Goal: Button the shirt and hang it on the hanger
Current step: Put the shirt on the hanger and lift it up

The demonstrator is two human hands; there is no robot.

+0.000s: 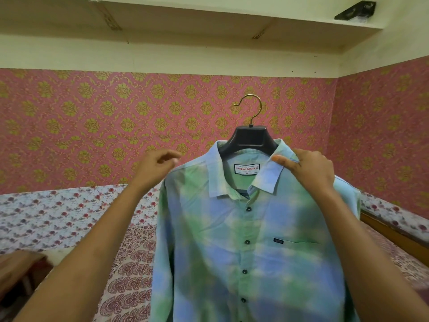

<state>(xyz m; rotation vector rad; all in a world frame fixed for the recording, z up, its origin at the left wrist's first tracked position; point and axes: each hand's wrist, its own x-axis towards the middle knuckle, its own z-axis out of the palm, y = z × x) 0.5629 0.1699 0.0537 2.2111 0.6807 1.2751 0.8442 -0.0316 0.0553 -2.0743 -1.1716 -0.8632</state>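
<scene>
A: Up in the air is the shirt [243, 240], blue and green. It hangs on the dark hanger [249, 138], front to the camera, filling the view from the centre down to 5 o'clock.

B: And the gold hook [253, 107] stands at 12 o'clock of the collar [267, 180], out in open air against the wallpaper [92, 124].

A: The right hand [311, 170] is at the shirt's shoulder, 2 o'clock from the label [246, 168]. Its fingers [282, 160] are curled round the fabric, thumb pressed onto the collar. That's a firm grip on the shirt.

B: The left hand [155, 166] sits at 10 o'clock, right by the other shoulder seam, fingers [169, 156] curled and a bit blurred. Whether they pinch the cloth or only sit beside it, I cannot tell.

A: Down the front there are four dark buttons [247, 241] in a line, each one done up. The collar lies open at the neck, with the white label reading XL inside it.

B: The chest pocket [299, 242] is at 3 o'clock of the second button, with a small dark tab at its corner.

A: Behind it all, a bed [69, 217] with a floral sheet runs in from 9 o'clock. The pink and gold wallpaper is above it, and a cream shelf [209, 15] runs along the top at 12 o'clock.
</scene>
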